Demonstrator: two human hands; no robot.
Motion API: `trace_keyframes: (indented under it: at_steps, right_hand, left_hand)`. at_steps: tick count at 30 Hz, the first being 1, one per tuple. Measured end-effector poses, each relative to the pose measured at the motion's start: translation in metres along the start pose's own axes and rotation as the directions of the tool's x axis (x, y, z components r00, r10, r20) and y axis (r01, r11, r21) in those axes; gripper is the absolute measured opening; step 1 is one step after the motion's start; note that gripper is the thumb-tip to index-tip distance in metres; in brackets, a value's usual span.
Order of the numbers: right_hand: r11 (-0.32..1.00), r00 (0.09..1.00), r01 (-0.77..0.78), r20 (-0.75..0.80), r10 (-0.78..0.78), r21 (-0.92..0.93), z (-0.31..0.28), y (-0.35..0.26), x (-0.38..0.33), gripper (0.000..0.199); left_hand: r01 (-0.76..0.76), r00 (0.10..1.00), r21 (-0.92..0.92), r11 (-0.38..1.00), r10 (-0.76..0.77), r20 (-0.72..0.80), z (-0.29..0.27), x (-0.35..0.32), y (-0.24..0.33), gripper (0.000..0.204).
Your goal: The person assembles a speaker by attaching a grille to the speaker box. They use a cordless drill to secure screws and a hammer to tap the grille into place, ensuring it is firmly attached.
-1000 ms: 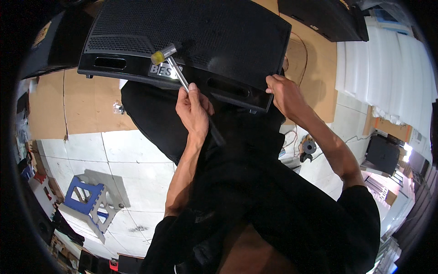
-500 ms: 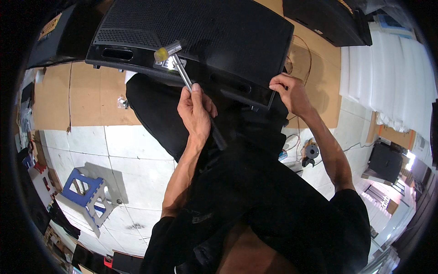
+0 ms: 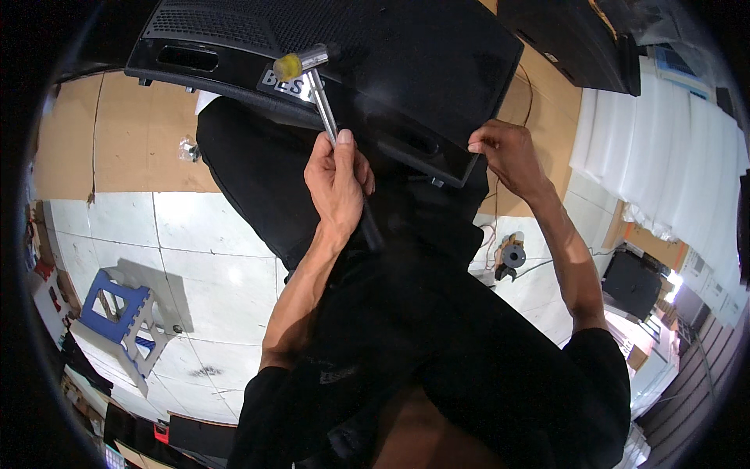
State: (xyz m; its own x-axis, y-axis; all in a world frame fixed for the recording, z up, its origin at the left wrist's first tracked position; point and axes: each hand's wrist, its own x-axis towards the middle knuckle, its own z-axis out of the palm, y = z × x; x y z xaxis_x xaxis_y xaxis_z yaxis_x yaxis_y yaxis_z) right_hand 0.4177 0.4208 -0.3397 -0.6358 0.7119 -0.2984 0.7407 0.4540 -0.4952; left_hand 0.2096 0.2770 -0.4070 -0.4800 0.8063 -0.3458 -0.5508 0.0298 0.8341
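Left hand (image 3: pixel 337 184) grips a yellow-tipped mallet (image 3: pixel 323 108) over the black speaker cabinet (image 3: pixel 398 66); right hand (image 3: pixel 512 156) is at its near right corner, fingers curled, any grasp unclear.
Another black cabinet (image 3: pixel 566 39) and white foam sheets (image 3: pixel 644 156) stand to the right, a blue-and-grey folding stool (image 3: pixel 117 328) lower left; the mallet partly covers a silver lettered badge (image 3: pixel 291 89) on the speaker's front; cardboard (image 3: pixel 133 148) lies over white floor tiles (image 3: pixel 219 289).
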Motion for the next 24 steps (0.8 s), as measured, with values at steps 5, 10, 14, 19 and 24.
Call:
trace_keyframes:
  at_steps: [5,10,14,19,24]
  right_hand:
    - [0.986,0.986,-0.164,0.003,0.164,-0.019,-0.002,-0.002,0.002,0.011]
    - [0.997,0.995,-0.052,0.087,0.057,-0.06,-0.009,-0.003,0.013,0.014]
    - [0.988,0.98,0.024,0.198,0.007,-0.153,-0.016,-0.006,0.021,0.012]
    - [0.98,0.955,0.062,0.296,-0.003,-0.191,-0.018,-0.003,0.026,0.013]
    - [0.983,0.953,0.057,0.304,-0.002,-0.173,-0.017,0.001,0.03,0.015]
  left_hand:
    - [0.004,1.0,-0.014,1.0,-0.004,-0.016,0.003,0.004,0.001,0.029]
    - [0.051,0.999,-0.031,0.998,-0.051,-0.017,0.008,0.014,-0.004,0.028]
    - [0.063,0.997,-0.042,0.997,-0.064,-0.032,0.012,0.016,-0.003,0.029]
    - [0.046,0.998,-0.049,0.998,-0.048,-0.03,0.011,0.015,-0.005,0.03]
    - [0.033,0.999,-0.045,0.998,-0.034,-0.038,0.012,0.016,-0.005,0.031]
